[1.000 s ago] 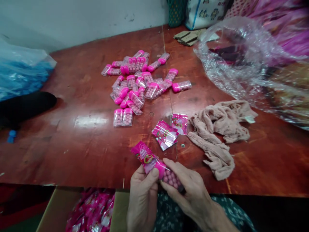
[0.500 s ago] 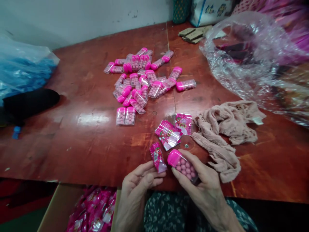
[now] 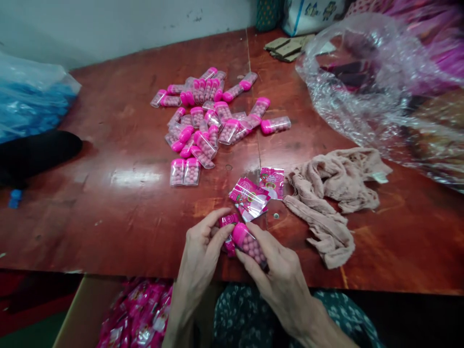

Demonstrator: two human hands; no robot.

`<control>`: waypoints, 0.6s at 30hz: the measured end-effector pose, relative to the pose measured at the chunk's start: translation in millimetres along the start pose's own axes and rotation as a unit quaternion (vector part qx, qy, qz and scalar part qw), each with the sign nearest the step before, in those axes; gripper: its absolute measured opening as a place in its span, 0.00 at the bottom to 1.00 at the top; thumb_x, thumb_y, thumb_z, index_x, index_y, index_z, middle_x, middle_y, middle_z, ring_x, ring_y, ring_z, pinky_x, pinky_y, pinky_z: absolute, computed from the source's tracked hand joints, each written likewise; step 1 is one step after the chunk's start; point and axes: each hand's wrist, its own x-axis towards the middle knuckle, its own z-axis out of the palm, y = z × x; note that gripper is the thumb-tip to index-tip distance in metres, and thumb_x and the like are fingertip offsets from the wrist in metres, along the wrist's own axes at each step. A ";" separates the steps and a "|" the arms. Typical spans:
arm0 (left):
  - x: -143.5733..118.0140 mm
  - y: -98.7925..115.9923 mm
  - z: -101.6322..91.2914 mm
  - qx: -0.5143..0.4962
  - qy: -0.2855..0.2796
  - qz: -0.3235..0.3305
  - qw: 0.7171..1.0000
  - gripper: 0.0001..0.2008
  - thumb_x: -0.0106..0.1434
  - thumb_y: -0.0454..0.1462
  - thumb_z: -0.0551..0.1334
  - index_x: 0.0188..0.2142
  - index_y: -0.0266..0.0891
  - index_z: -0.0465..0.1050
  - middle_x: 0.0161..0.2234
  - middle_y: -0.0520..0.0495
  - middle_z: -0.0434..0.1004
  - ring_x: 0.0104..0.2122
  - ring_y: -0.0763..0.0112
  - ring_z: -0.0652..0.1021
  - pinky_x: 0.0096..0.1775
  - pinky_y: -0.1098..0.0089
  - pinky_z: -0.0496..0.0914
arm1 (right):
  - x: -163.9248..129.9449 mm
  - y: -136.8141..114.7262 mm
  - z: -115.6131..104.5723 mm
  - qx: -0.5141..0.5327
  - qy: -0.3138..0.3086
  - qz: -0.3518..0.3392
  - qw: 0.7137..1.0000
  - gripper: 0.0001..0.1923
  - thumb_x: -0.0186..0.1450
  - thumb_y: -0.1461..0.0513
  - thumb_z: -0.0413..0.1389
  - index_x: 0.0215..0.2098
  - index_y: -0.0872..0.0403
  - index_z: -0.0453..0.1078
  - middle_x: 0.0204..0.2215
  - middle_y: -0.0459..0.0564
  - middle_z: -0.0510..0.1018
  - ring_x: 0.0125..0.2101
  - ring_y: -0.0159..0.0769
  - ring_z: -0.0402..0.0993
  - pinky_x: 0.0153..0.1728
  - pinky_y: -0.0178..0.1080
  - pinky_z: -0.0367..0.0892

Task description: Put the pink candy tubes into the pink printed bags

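Pinching a pink-capped candy tube [image 3: 249, 244] low in the frame's centre, the right hand [image 3: 279, 280] angled it toward a pink wrapper [image 3: 227, 227], seemingly held open by the left hand's [image 3: 199, 256] fingers.

Both hands are bare: left hand [image 3: 201, 251], right hand [image 3: 281, 278], no rings, no gloves, no watch. Forearms uncovered too, no sleeves showing. Below them, a dark green garment [image 3: 250, 321] with a small pale flower print.
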 end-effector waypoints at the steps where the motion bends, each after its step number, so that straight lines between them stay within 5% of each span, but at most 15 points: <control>1: -0.2 -0.9 0.2 -0.015 -0.010 -0.006 1.000 0.11 0.56 0.37 0.62 0.39 0.39 0.75 0.26 0.52 0.74 0.25 0.74 0.71 0.28 0.75 0.66 | 0.6 -0.3 -0.1 0.008 0.005 0.004 1.000 0.20 0.65 0.64 0.52 0.55 0.60 0.61 0.43 0.56 0.76 0.41 0.38 0.75 0.43 0.37 0.71; 6: -3.2 -7.2 1.3 -0.173 0.054 -0.053 0.982 0.04 0.51 0.34 0.66 0.25 0.35 0.73 0.20 0.53 0.72 0.21 0.78 0.70 0.25 0.78 0.65 | -0.3 8.0 -12.6 -0.057 0.100 0.024 0.993 0.21 0.65 0.61 0.54 0.54 0.59 0.62 0.42 0.55 0.76 0.40 0.40 0.74 0.42 0.38 0.70; 12: -4.4 -10.9 -1.7 -0.388 0.186 -0.037 0.902 0.06 0.49 0.34 0.69 0.25 0.34 0.73 0.23 0.52 0.74 0.22 0.80 0.71 0.26 0.81 0.67 | 0.4 18.5 -34.0 -0.270 0.124 0.041 0.954 0.27 0.64 0.54 0.51 0.55 0.64 0.62 0.47 0.66 0.67 0.48 0.58 0.62 0.47 0.59 0.58; 15: -8.5 -7.9 1.2 -0.428 0.197 -0.043 0.881 0.08 0.48 0.34 0.70 0.25 0.34 0.73 0.24 0.51 0.75 0.25 0.78 0.74 0.30 0.79 0.70 | -0.8 4.7 -33.4 -0.237 0.150 0.010 0.960 0.27 0.64 0.55 0.53 0.57 0.61 0.61 0.49 0.64 0.64 0.47 0.54 0.62 0.48 0.55 0.57; 18: -16.3 -3.0 9.7 -0.451 0.191 -0.057 0.870 0.07 0.49 0.34 0.69 0.26 0.35 0.72 0.25 0.51 0.76 0.25 0.77 0.75 0.32 0.77 0.71 | -0.6 -12.7 -24.5 -0.141 0.109 -0.059 0.982 0.20 0.61 0.56 0.57 0.50 0.54 0.66 0.44 0.57 0.65 0.43 0.48 0.62 0.43 0.49 0.61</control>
